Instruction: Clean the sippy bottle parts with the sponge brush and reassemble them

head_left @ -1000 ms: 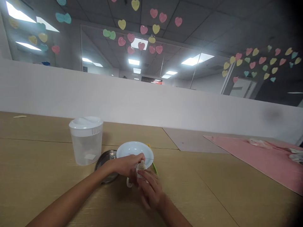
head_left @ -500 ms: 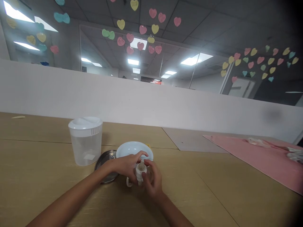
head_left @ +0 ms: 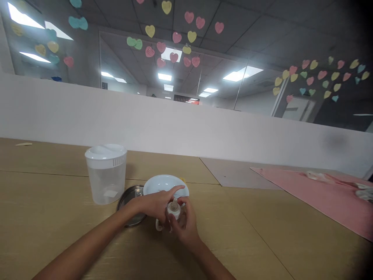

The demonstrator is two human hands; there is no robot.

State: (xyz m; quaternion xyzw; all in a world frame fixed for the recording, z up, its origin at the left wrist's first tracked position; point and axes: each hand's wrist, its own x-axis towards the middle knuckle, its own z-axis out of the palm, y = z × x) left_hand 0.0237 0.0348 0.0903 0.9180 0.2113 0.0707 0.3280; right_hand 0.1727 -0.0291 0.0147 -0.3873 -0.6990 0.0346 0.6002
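Note:
Between my two hands is a baby bottle (head_left: 174,210) with a white collar and a translucent teat pointing up towards me. My left hand (head_left: 157,204) wraps the bottle's left side, with one finger stretched out beyond it. From the right, my right hand (head_left: 188,225) closes its thumb and fingers round the white collar. A curved white piece, like a handle, shows below my left hand. Most of the bottle's body is hidden. Just behind the hands stands a white bowl (head_left: 163,181), and a round metal tray (head_left: 124,200) lies partly under my left forearm.
A lidded translucent plastic bucket (head_left: 106,177) stands at left on the wooden table (head_left: 247,241). Something small and yellow (head_left: 182,180) sits behind the bowl. A pink cloth (head_left: 314,198) with crumpled pale items covers the right side. A white partition (head_left: 175,126) runs along the back.
My right thumb and fingers have shifted round the collar and closed in on it. A finger of my left hand has straightened out to the right.

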